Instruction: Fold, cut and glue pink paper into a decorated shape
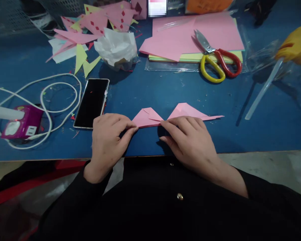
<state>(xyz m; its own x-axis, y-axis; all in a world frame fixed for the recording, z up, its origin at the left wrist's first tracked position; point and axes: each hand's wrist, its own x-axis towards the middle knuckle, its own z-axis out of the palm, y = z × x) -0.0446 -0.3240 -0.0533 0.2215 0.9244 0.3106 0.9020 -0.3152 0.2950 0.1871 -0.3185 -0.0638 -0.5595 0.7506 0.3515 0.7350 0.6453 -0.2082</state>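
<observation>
A folded pink paper (146, 118) lies along the near part of the blue table, with two raised peaks and a thin pointed tail at its right end. My left hand (111, 142) pinches its left corner between thumb and index finger. At the dip between the peaks, the index fingertip of my right hand (190, 140) presses on the paper. The right thumb sits apart, just below the paper's lower edge, and the other right fingers lie over the right-hand part, hiding some of it.
A black-screened phone (92, 102), a white cable (61, 83) and a purple power socket (22, 120) lie left. Scissors (214, 57) rest on pink sheets (175, 33). Behind are a crumpled white paper bundle (116, 48), paper scraps (80, 58) and, far right, a glue gun (294, 47).
</observation>
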